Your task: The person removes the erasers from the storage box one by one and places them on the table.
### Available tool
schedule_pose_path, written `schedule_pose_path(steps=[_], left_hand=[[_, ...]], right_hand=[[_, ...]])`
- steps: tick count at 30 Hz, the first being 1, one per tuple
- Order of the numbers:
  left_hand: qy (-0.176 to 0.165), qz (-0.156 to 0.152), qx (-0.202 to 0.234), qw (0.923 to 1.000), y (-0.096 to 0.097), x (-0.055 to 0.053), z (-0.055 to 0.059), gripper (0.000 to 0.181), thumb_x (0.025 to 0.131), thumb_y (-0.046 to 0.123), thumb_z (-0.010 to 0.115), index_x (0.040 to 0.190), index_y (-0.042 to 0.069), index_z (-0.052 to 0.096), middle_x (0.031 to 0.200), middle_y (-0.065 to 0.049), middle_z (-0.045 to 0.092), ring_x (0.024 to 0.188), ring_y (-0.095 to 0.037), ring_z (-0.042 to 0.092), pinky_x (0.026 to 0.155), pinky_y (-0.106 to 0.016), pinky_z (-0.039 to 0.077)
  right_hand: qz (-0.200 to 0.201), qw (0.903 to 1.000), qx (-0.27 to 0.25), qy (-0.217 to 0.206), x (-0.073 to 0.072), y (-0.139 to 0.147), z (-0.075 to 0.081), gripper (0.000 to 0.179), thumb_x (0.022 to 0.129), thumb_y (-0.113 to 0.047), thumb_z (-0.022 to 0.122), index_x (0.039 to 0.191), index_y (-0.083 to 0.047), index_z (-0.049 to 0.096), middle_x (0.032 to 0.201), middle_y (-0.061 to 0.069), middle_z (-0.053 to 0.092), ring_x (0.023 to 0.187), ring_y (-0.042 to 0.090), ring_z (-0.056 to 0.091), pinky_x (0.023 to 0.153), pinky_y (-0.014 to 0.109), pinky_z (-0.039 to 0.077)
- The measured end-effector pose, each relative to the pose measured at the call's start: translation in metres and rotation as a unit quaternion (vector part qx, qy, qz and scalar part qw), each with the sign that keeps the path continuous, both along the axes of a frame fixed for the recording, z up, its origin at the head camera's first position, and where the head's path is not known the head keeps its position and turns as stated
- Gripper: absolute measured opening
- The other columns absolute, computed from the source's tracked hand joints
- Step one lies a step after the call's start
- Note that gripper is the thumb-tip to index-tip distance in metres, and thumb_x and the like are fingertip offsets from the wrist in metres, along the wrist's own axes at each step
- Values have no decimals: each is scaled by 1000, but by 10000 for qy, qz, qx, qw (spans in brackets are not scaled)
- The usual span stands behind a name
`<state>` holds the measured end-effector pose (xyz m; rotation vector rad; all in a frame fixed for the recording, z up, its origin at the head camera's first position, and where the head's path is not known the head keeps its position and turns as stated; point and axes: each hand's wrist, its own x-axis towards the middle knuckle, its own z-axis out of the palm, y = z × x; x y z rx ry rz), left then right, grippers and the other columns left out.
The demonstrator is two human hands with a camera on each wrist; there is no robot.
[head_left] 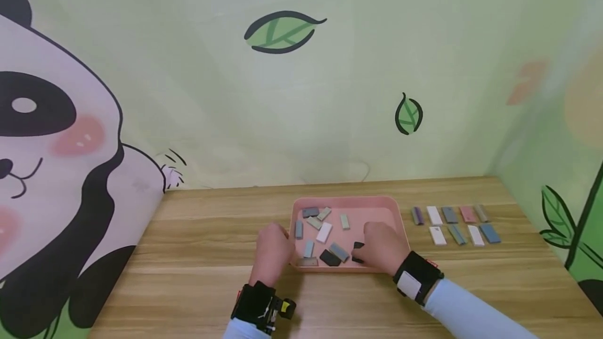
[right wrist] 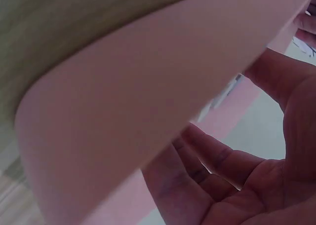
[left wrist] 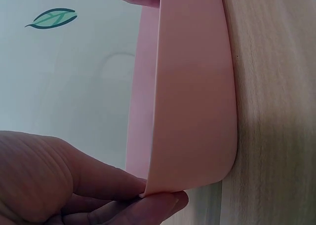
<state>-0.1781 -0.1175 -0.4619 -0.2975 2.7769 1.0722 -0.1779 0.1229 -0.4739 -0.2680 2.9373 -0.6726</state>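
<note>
A pink tray (head_left: 353, 202) lies on the wooden table, with several small flat blocks in grey, blue, white and black spread over its floor. My left hand (head_left: 275, 250) pinches the tray's left rim; in the left wrist view the thumb and fingers close on a corner of the pink wall. Inside the tray's right half, my right hand (head_left: 386, 247) reaches down over a black block (head_left: 358, 245), partly covering it. The right wrist view shows that thumb and the fingers apart, their tips hidden behind the tray wall (right wrist: 123, 92). A second black block (head_left: 330, 258) lies near the front wall.
Right of the tray, two rows of blocks lie on the table (head_left: 212, 239), among them a white block (head_left: 434, 215), a pink block (head_left: 468, 214) and a blue block (head_left: 490, 233). A printed backdrop (head_left: 330, 119) stands behind and beside the table.
</note>
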Motion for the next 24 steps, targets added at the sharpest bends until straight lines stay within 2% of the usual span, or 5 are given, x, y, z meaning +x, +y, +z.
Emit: schedule_pose_path(steps=[7,12,18,21,24], left_hand=[[79,10,-73,9999,-1,-1,-1,16,88,14,61,73,7,64,61,-4,53,52,-17,52,48,-27,42],[182,-48,-64,9998,-1,-1,-3,17,88,15,61,73,7,64,59,-4,52,51,-17,52,47,-28,42],[74,-45,22,10000,-2,-1,-3,17,88,16,61,74,7,65,60,-4,54,52,-18,53,49,-28,43],[70,-54,22,10000,-2,-1,-3,18,89,16,60,74,7,66,60,-4,54,52,-18,53,49,-28,43],[113,-80,7,9999,-3,-1,-4,19,89,17,60,73,7,66,59,-3,54,52,-18,53,49,-28,43]], right_hand=[[41,9998,20,-201,0,-11,-2,27,76,-28,69,65,-12,49,57,0,40,50,15,44,50,28,29],[5,9994,-72,-334,-1,-13,-3,26,69,-23,73,69,-11,50,61,2,43,53,17,44,50,28,30],[87,9986,-90,-505,-4,-12,-4,23,67,-19,74,74,-11,54,66,2,48,60,18,46,54,30,36],[244,9982,-81,-549,-7,-13,-6,20,68,-16,74,81,-10,59,72,1,51,66,17,47,59,29,39],[575,9973,-65,-452,-9,-14,-9,24,69,-14,75,90,-9,64,79,0,52,71,15,47,66,29,41]])
